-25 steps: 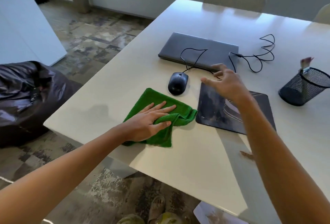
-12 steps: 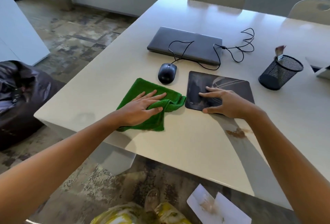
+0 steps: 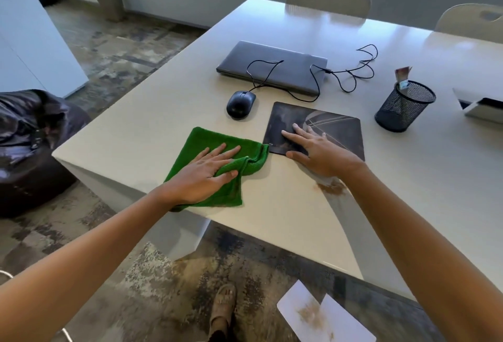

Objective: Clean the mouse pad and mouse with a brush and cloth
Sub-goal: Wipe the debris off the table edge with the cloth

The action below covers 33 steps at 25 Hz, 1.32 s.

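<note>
Basically a big white counter [image 3: 299,205] carries everything, both hands resting near its front edge. Closed grey laptop [image 3: 272,68] lies well beyond the hands, a thin black cable [image 3: 351,74] looping over its lid and off to the right of it. Dark mouse pad [image 3: 334,126] sits flat under and beyond the right hand [image 3: 318,151], which lies open on the pad's near-left part, fingers straight and spread, thumb on the counter just off the pad edge, holding nothing. Green cloth [image 3: 206,140] sits under the left hand [image 3: 206,173], its right edge bunched and touching the pad's near-left corner; that hand is flat on the cloth, fingers extended, thumb tucked against a fold, pressing rather than gripping. Black mesh cup [image 3: 402,107] stands well to the right of the right hand, with something sticking out of its top, too small to tell what. Black mouse [image 3: 241,103] rests beyond the left hand, between cloth and laptop, just left of the pad, not touching it. Small brown smudge [image 3: 332,187] on the counter beside the right wrist.
</note>
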### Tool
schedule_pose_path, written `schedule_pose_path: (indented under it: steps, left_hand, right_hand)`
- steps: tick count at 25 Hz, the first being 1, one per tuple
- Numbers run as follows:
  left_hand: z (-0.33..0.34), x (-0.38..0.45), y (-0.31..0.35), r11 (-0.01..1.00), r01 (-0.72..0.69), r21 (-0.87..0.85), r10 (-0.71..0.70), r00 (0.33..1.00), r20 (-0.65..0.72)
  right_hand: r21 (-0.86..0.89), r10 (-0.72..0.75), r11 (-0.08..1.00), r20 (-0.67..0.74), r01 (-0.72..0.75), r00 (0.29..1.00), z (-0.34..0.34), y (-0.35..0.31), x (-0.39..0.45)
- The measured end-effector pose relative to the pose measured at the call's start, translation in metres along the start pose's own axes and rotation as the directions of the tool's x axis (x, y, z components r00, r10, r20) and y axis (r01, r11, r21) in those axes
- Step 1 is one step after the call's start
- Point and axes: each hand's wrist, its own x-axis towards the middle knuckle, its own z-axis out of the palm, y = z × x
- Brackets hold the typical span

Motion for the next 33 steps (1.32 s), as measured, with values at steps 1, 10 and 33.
schedule_pose_path:
  steps: [1, 10, 33]
  left_hand:
    - [0.003, 0.0, 0.004, 1.0, 0.011, 0.003, -0.011, 1.0, -0.013]
    - [0.026, 0.01, 0.049, 0.994, 0.071, -0.085, -0.078, 0.994, -0.078]
    - [0.117, 0.088, 0.223, 0.945, 0.083, -0.318, -0.041, 0.99, 0.137]
  right_hand:
    - [0.0, 0.004, 1.0, -0.013, -0.004, 1.0, 0.001, 0.0, 0.001]
    - [0.451, 0.096, 0.892, -0.169, -0.01, 0.981, -0.021, 0.037, -0.016]
    - [0.885, 0.485, 0.459, -0.319, 0.073, 0.814, -0.015, 0.137, -0.146]
